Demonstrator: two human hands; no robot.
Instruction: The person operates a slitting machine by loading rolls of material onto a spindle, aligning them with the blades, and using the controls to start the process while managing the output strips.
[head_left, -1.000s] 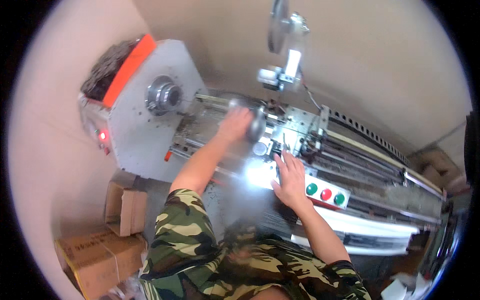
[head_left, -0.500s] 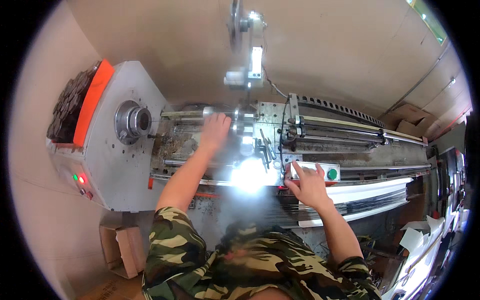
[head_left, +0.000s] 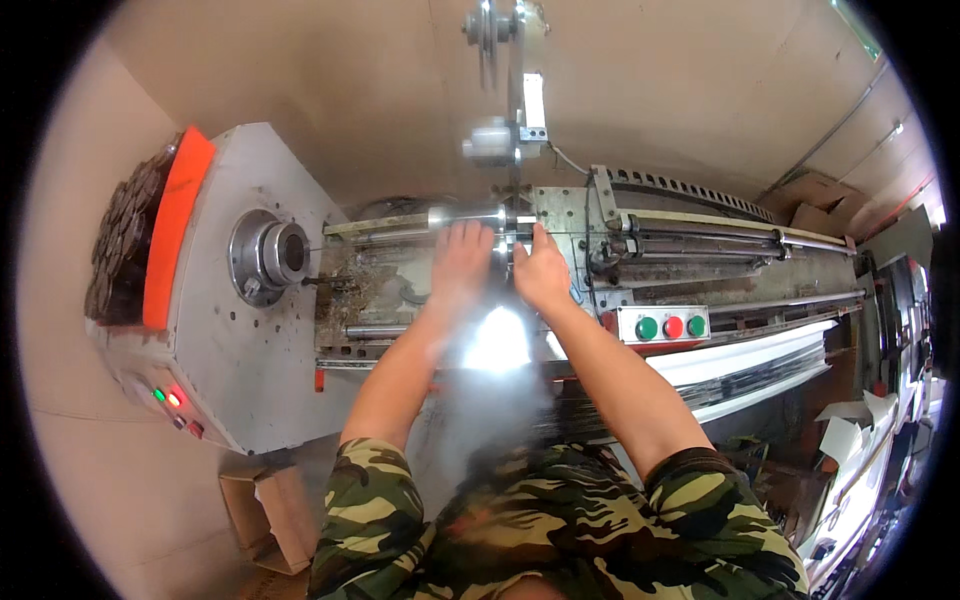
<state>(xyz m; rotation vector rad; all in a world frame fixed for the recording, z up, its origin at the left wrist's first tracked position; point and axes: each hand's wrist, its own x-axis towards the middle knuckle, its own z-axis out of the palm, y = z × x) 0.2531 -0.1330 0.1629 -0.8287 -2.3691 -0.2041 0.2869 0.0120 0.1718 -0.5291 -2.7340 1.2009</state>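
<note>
A shiny metal cylinder point(head_left: 467, 214) lies across the middle of the long machine bed. My left hand point(head_left: 463, 265) rests against its near side, fingers side by side and stretched over the metal, the thumb out of sight. Just to the right, my right hand point(head_left: 541, 272) reaches the metal parts at the cylinder's right end. Its thumb and forefinger come close together there; whatever lies between them is too small to make out. A drilled metal plate point(head_left: 562, 202) is beyond the right hand. Glare and a hazy patch blur the area below both hands.
On the left stands a grey machine housing point(head_left: 215, 345) with a round chuck point(head_left: 285, 252). A button box point(head_left: 660, 325) with green and red buttons sits right of my right forearm. Metal rods point(head_left: 720, 250) run rightward. An upright post point(head_left: 533, 100) carries rollers. A cardboard box point(head_left: 285, 520) stands lower left.
My right hand has left the button box and moved up and left to the cylinder's right end. My left hand stays at the cylinder. The view has shifted slightly.
</note>
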